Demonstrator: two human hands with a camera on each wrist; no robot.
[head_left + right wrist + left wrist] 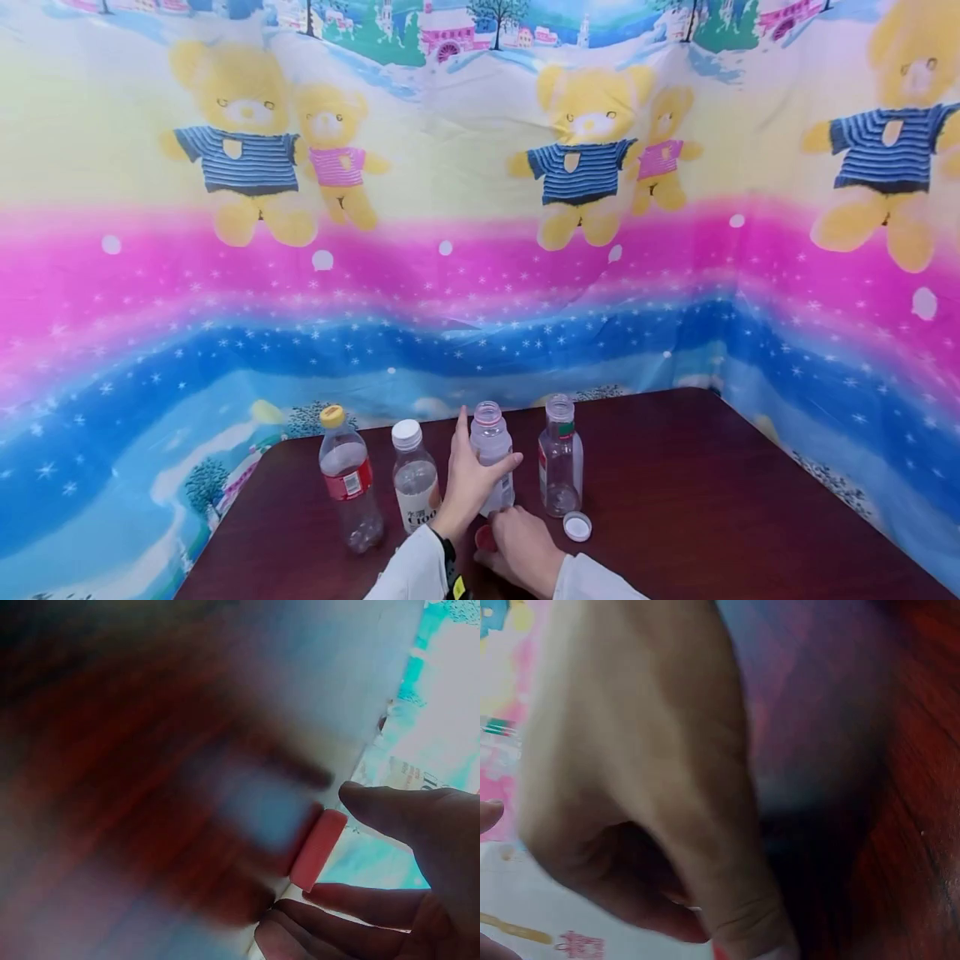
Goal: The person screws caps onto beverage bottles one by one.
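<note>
In the head view a clear uncapped bottle [491,442] with a pink neck ring stands upright. Along its left side my left hand [474,477] has its index finger pointing up and its thumb spread across the bottle's front. Low in front of it, my right hand [525,546] is around a red bottle cap [486,538] at the tabletop. The right wrist view shows this red cap [319,850] on the table, between thumb and fingers. One fingertip touches it, while a small gap separates it from the thumb. My right hand [645,750] fills much of the left wrist view.
To the left stand a yellow-capped bottle [352,492] with a red label and a white-capped bottle [416,483]. On the right, another uncapped bottle [560,467] stands beside a loose white cap [577,527]. A patterned curtain [450,208] hangs behind the dark table [697,500].
</note>
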